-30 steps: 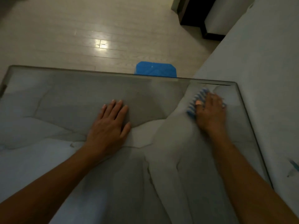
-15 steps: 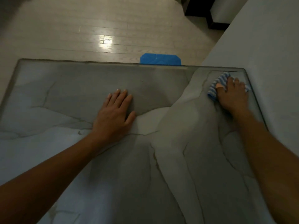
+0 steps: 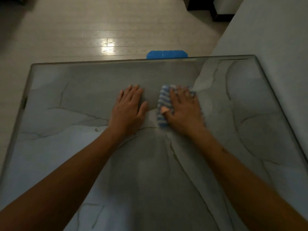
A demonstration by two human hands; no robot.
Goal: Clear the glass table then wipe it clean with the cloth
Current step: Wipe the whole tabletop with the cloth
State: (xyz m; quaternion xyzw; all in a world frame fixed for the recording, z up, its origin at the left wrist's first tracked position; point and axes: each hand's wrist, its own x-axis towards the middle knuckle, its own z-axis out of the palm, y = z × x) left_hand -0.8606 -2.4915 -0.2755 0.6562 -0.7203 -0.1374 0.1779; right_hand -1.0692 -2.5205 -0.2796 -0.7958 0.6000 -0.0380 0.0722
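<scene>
Blue-and-white striped cloth (image 3: 163,106) is lying near the middle of the glass table (image 3: 66,164), its long axis running from the near side toward the far edge. The right hand (image 3: 184,108) is pressing down on it with fingers spread flat, gripping nothing. The left hand (image 3: 129,108) is resting just beside it, palm down, fingers straight on the glass. No writing is showing. Bare glass is stretching wide on both sides. A blue mat (image 3: 167,54) is peeking past the far edge on the pale wooden floor (image 3: 83,30).

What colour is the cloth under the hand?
The cloth has blue and white stripes, seen in the head view, under the right hand.
</scene>
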